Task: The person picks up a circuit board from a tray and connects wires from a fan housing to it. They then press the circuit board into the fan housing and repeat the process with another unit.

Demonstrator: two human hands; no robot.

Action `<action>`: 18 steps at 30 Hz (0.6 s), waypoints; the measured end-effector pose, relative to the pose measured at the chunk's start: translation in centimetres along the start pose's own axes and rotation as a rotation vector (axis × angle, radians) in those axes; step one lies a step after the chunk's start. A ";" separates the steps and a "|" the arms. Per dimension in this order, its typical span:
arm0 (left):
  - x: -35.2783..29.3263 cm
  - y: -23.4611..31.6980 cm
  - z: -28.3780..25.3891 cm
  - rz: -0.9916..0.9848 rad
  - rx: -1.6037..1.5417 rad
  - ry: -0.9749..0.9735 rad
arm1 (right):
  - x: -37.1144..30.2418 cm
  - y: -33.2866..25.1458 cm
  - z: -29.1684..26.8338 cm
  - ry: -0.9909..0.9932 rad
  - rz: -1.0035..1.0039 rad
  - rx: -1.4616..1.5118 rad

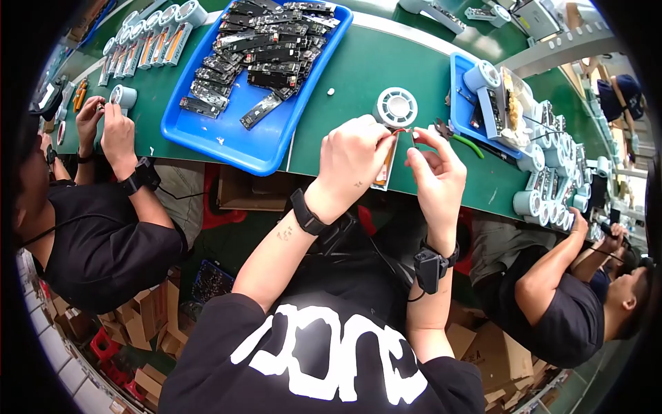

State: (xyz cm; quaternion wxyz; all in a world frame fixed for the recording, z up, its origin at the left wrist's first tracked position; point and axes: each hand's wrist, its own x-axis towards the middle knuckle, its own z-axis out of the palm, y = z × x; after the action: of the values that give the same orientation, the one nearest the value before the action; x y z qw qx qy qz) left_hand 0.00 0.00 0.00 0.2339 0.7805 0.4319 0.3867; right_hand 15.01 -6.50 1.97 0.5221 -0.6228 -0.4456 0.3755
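Note:
In front of me on the green bench lies a light grey-blue handheld fan housing [398,107] with a round vented head. Its open handle, with an orange-and-white battery [383,174] inside, points toward me and is partly covered by my left hand. My left hand [353,155] is closed over the handle, thumb and forefinger pinching a short red wire [400,130]. Just right of it, my right hand [438,169] pinches a thin dark wire end beside a small white piece; the fingertips nearly meet. Green-handled cutters [467,143] lie close to my right hand.
A blue tray [255,157] heaped with black circuit boards stands to the left. On the right sit a smaller blue tray [455,90] with parts and rows of fan housings [527,203]. More housings [165,43] line the far left. Co-workers [103,228] sit on both sides.

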 end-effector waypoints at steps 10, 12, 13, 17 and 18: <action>-0.2 -0.2 0.6 0.048 -0.064 0.115 | -0.9 0.2 1.0 0.064 -0.083 -0.092; -0.5 -0.5 0.4 0.117 0.018 0.117 | -0.9 0.6 1.2 0.083 -0.102 -0.085; -0.9 -0.5 0.3 0.139 0.063 0.084 | -0.9 0.8 1.2 0.076 -0.079 -0.087; -0.9 0.1 0.0 0.206 0.165 -0.007 | -0.5 1.4 0.8 0.072 -0.061 -0.088; -0.8 0.2 -0.2 0.226 0.182 -0.030 | -0.3 1.4 0.8 0.077 -0.093 -0.083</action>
State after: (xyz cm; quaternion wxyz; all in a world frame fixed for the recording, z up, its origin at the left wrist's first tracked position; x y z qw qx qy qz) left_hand -0.31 -0.78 -0.01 0.1234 0.8479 0.3711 0.3580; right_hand 14.36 -6.64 0.41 0.5294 -0.6364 -0.4689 0.3080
